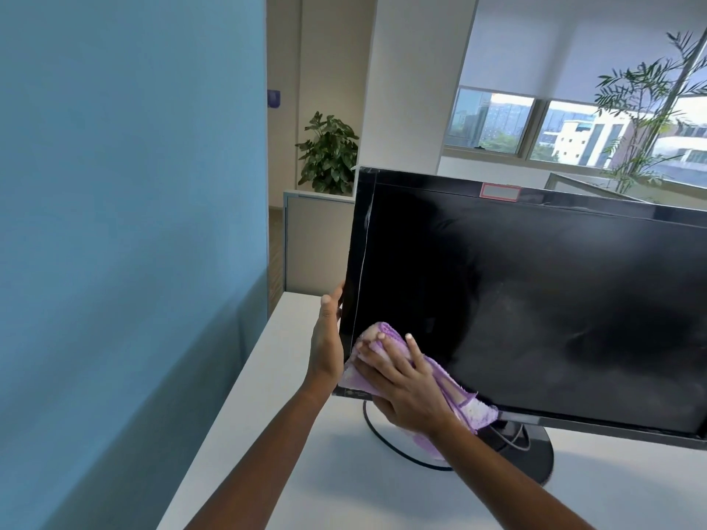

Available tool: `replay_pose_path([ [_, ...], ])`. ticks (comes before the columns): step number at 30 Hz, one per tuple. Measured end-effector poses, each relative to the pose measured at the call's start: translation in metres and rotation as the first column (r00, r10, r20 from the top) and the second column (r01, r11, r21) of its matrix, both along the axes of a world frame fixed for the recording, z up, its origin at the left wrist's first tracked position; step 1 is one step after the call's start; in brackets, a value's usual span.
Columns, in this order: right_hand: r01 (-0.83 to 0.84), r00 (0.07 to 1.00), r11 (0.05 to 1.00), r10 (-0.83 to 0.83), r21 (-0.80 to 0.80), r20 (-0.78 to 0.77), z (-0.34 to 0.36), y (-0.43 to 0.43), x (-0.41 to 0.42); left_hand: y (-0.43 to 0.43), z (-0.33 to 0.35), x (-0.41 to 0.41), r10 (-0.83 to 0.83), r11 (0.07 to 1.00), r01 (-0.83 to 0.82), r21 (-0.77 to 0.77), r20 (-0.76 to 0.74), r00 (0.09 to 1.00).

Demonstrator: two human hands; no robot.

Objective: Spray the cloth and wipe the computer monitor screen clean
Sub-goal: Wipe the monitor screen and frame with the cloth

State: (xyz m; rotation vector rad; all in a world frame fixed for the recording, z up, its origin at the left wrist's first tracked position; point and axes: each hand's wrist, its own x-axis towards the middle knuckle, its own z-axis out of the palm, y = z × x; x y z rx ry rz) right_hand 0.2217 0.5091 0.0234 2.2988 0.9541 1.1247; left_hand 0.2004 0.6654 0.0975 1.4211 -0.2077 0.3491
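The left hand (327, 340) gripped the left edge of the black flat-panel monitor (535, 300), seemingly to steady it, while the right hand (401, 380), fingers spread, pressed the fluffy purple cloth (387, 331) against its lower-left screen corner.

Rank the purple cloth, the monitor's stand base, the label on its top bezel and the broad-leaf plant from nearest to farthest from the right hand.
1. Purple cloth: under the right hand, at the screen's lower left.
2. Stand base: just below.
3. Label: top bezel.
4. Broad-leaf plant: far behind.

Crumpled lilac cloth (386, 361) against the dark, smudged monitor screen's (535, 300) lower-left corner
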Motion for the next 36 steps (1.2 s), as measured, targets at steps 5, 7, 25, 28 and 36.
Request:
replay_pose_path([
  [5, 0.013, 0.997, 0.991, -0.023, -0.131, -0.075, -0.022, -0.002, -0.011, -0.002, -0.002, 0.000, 0.049, 0.999, -0.049, 0.023, -0.007, 0.999],
  [7, -0.002, 0.998, 0.990, -0.006, -0.141, -0.058, -0.023, -0.002, -0.011, -0.003, -0.004, 0.000, 0.068, 0.996, -0.067, 0.063, -0.020, 0.997],
  [25, -0.030, 0.934, 0.812, -0.185, 0.583, 0.306, 0.149, -0.054, 0.024, -0.017, 0.004, -0.005, 0.133, 0.989, -0.132, 0.068, -0.013, 0.991],
  [28, -0.030, 0.939, 0.834, -0.166, 0.551, 0.302, 0.121, -0.037, 0.021, -0.017, 0.004, -0.004, 0.141, 0.989, -0.140, 0.052, -0.032, 0.989],
  [36, -0.026, 0.997, 0.998, 0.030, -0.062, 0.065, 0.012, -0.035, 0.000, -0.013, 0.004, -0.005, 0.142, 0.979, -0.139, 0.150, -0.007, 0.990],
])
